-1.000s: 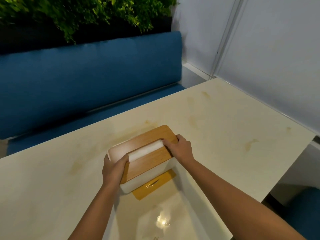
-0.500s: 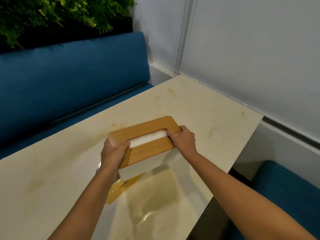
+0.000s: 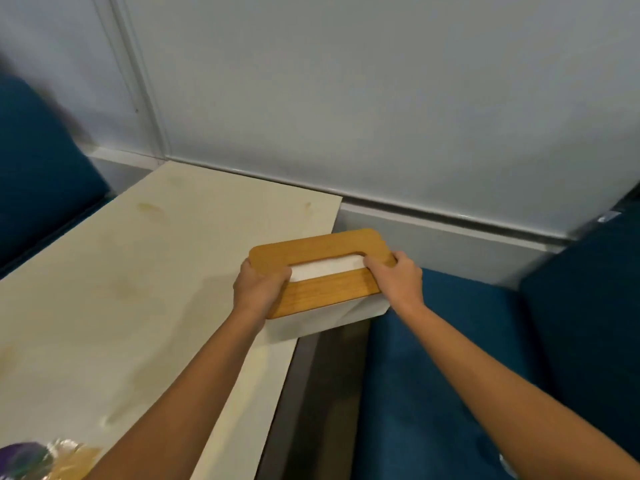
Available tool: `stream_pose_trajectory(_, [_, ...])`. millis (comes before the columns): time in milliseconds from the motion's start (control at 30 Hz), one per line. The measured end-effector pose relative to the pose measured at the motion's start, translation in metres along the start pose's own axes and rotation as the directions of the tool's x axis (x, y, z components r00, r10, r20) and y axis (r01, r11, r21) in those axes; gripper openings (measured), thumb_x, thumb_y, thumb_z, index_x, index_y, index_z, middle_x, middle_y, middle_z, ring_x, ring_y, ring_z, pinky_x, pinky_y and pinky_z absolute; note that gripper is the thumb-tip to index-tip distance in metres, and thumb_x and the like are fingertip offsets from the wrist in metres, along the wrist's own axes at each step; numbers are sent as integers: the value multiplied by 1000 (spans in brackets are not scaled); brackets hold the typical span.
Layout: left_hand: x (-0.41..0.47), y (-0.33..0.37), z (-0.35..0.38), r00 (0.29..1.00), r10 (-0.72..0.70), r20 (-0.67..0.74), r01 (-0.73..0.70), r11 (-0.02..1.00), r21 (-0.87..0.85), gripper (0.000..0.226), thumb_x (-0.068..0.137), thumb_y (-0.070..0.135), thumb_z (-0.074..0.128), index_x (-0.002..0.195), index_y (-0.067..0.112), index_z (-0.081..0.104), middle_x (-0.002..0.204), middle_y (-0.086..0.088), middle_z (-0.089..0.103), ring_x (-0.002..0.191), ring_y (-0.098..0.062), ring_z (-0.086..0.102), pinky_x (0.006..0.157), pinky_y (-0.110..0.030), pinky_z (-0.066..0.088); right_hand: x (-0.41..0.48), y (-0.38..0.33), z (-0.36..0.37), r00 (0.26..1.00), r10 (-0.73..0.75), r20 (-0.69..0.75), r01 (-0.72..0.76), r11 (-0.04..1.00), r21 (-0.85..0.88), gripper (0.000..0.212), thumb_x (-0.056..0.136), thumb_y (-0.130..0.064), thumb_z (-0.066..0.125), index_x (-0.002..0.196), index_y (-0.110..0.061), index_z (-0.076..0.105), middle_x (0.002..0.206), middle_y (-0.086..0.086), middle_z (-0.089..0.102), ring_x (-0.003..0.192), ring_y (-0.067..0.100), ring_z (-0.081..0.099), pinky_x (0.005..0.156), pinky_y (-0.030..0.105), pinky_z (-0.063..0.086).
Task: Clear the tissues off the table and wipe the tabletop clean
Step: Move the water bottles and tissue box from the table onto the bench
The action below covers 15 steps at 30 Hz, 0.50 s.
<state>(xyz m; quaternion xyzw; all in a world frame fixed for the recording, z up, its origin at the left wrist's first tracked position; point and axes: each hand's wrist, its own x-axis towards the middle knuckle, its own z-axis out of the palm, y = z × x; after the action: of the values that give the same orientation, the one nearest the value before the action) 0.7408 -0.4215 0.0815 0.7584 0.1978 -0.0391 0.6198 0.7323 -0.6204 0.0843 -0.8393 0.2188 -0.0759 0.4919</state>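
A white tissue box point(image 3: 325, 282) with a wooden lid and a white tissue showing in its slot is held in the air over the table's right edge. My left hand point(image 3: 258, 289) grips its left end and my right hand point(image 3: 394, 277) grips its right end. The cream tabletop point(image 3: 138, 289) carries yellowish stains near its far side and middle.
A blue bench seat point(image 3: 450, 358) lies to the right of the table, below the box. Another blue bench back point(image 3: 38, 174) stands at the left. A grey wall point(image 3: 346, 98) runs behind. A crumpled shiny wrapper point(image 3: 45, 459) sits at the table's near-left corner.
Both hands have carried the tissue box up and to the right, from the middle of the table to its right edge over the bench. The view has swung right.
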Motion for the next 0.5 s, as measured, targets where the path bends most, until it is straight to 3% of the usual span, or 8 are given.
stream_pose_trajectory(200, [9,0,133,969,8,246,-32,995,95,59,81,22,65,134,16,40,125,-7,53,107,-24,51,85,-33,42,46,83,-81,961,212,-176,-212,977,21,42,84,-34,62,117,-10,53,99,2,50,88,16,45,72,29,38])
stream_pose_trajectory(400, [23,-30,236,916,-14,402,-75,976,206,61,84,19,65,137,18,35,116,-3,51,108,-21,49,86,-33,37,85,175,-119,899,388,-203,-391,920,28,43,83,-34,65,114,-7,55,100,5,55,84,17,48,64,27,36])
stream_pose_trajectory(500, [32,-50,281,896,-41,442,-76,967,244,57,83,17,65,134,19,39,112,0,54,101,-18,50,84,-31,40,104,216,-132,873,442,-205,-450,893,9,37,80,-33,68,95,-1,58,86,7,55,78,19,48,55,29,35])
